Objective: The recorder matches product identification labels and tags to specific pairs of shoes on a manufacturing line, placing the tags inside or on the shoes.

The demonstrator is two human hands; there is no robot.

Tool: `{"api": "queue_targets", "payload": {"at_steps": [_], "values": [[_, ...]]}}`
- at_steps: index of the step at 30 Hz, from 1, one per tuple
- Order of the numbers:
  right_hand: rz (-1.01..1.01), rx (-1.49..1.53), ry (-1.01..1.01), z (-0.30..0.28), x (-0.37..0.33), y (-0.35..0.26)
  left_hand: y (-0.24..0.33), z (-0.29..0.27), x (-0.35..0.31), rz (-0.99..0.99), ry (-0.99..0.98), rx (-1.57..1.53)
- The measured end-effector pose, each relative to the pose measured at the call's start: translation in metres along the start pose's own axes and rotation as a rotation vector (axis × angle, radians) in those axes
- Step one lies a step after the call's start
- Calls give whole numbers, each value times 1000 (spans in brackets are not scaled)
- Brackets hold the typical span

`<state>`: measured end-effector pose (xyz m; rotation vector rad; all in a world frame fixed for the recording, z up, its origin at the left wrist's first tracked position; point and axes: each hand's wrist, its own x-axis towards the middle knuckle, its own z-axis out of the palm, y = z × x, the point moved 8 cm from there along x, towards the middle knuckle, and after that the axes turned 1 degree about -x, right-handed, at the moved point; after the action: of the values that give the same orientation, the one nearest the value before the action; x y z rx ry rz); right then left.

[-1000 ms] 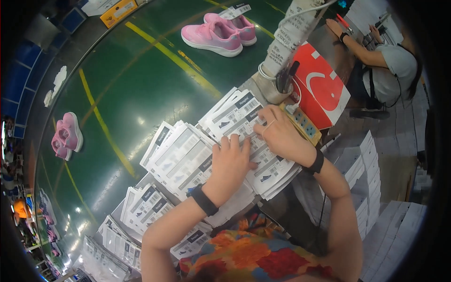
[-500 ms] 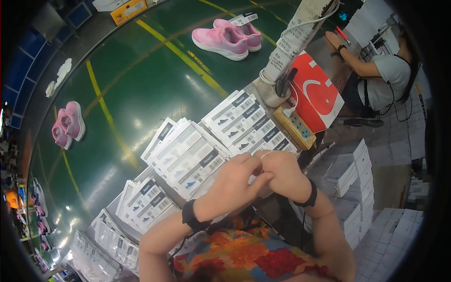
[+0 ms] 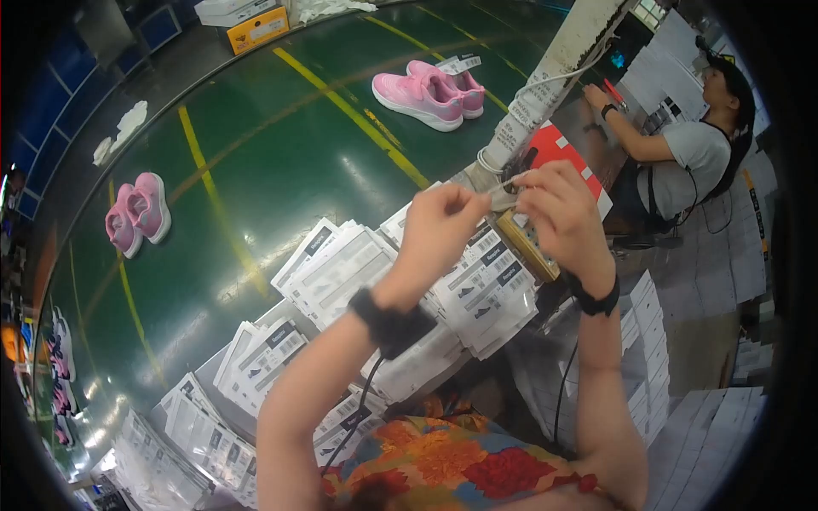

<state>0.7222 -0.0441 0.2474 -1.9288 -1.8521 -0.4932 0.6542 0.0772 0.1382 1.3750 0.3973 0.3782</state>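
My left hand (image 3: 439,243) and my right hand (image 3: 564,217) are raised close together above the near edge of the green surface. Both are closed in a pinch. A thin pale band (image 3: 503,183), perhaps a rubber band, stretches between their fingertips; its ends are hidden by my fingers. Below them lies a stack of white label sheets (image 3: 490,285) printed with small shoe pictures. Another stack of label sheets (image 3: 336,268) sits to its left, nearest my left wrist. Behind my right hand, a wooden power strip (image 3: 526,247) is partly covered.
Pink shoes (image 3: 426,98) with a tag stand on the green conveyor belt (image 3: 281,162), with another pink pair (image 3: 138,213) at left. A white post (image 3: 545,98) and a red box (image 3: 558,149) stand beyond my right hand. A co-worker (image 3: 690,153) sits at far right.
Both hands have risen away from me and moved apart, with the thin band now showing between them. The label stacks below are less covered. The whole view has shifted slightly.
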Motion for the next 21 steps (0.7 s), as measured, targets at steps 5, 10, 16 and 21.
{"api": "queue_targets", "payload": {"at_steps": [5, 10, 16, 21], "values": [[77, -71, -103, 12, 4, 51, -23, 4, 80, 39, 94, 198], [86, -108, -137, 26, -8, 65, -43, 14, 100, 1, 146, 207], [181, 22, -294, 60, -27, 69, -93, 26, 112, -151, 1, 248], [277, 219, -71, 56, -38, 67, -93, 22, 79, -181, -133, 358]]}}
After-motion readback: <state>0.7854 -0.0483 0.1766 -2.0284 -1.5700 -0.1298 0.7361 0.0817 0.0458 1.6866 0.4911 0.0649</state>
